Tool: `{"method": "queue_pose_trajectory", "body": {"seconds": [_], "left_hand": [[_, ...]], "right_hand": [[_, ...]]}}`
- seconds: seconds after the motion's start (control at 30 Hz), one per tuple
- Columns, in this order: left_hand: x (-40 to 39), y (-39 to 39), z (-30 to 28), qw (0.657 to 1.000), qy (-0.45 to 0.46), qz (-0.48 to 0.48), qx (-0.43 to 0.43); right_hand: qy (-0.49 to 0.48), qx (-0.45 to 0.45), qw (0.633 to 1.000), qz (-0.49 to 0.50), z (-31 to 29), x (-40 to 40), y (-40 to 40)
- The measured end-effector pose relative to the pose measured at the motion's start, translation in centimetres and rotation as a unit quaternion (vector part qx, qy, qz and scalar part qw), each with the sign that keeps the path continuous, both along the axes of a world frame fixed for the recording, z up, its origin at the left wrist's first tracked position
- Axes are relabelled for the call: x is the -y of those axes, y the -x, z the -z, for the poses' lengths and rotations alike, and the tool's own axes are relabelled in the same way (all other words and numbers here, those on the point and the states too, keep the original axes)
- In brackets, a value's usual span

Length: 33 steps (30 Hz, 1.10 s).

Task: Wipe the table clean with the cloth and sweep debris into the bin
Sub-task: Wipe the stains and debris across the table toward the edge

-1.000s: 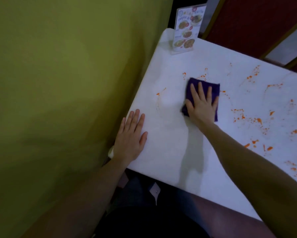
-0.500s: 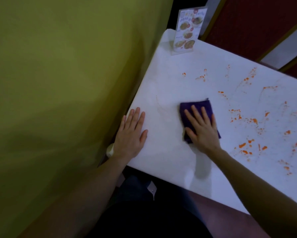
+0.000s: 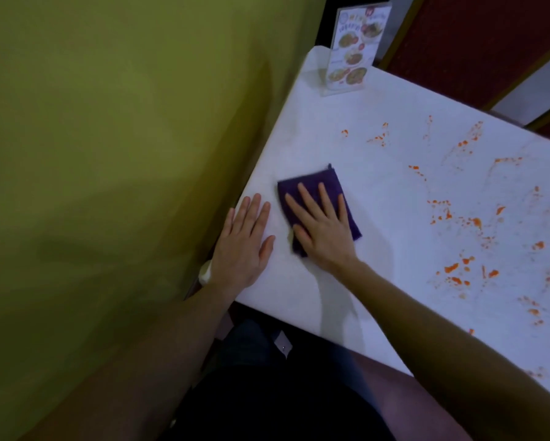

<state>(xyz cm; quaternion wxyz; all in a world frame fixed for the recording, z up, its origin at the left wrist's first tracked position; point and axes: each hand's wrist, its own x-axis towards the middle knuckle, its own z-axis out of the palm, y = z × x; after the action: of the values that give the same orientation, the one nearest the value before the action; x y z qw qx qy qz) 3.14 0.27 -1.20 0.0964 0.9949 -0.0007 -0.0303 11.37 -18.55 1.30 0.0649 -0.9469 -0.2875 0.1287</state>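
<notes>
A folded purple cloth (image 3: 327, 186) lies flat on the white table (image 3: 346, 138) near its left edge. My right hand (image 3: 323, 232) presses down on the cloth with fingers spread. My left hand (image 3: 245, 243) rests flat on the table's near left corner, just left of the cloth, holding nothing. Orange sauce splatters (image 3: 458, 268) cover the right half of the table, with a few small spots (image 3: 377, 138) farther back. No bin is in view.
A yellow-green wall (image 3: 124, 154) runs along the table's left edge. An upright clear menu stand (image 3: 351, 55) sits at the table's far left corner. A red seat back (image 3: 477, 43) stands beyond the far edge. My lap is below the near edge.
My right hand has dragged the cloth from the middle back of the table toward me and to the left, ending beside my left hand. The left hand stayed put.
</notes>
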Motion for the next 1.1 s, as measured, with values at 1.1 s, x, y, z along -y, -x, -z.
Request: {"method": "queue_pose_trajectory", "body": {"seconds": [1.1], "left_hand": [[1.6, -13.8, -0.4, 1.0, -0.009, 0.014, 0.0]], "right_hand": [[0.008, 0.029, 0.95, 0.311, 0.0, 11.1, -8.0]]}}
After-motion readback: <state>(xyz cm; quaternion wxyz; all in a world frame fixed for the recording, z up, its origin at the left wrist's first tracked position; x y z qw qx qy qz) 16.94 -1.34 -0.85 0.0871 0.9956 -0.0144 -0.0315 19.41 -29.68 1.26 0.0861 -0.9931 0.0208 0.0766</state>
